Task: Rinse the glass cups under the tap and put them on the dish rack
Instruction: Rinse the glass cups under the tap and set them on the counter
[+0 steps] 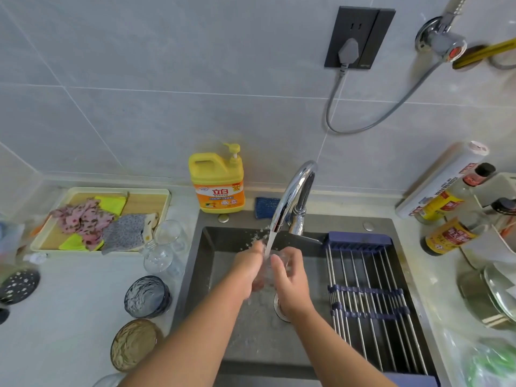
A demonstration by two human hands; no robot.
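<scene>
Cup point(275, 268) sits mid-frame under the tap point(293, 196), in its stream; right hand point(290, 277) curls round it; left hand point(250, 263) lies against it, grip hidden by spray; best to tilt and turn it so water sweeps inside, then the rack point(368, 297) at right.

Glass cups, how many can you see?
6: one cup in the right hand under the tap; two clear cups by the tray; a blue-grey cup; an amber cup; a cut-off cup at the bottom edge. Overlapping clear glass may hide more.
</scene>
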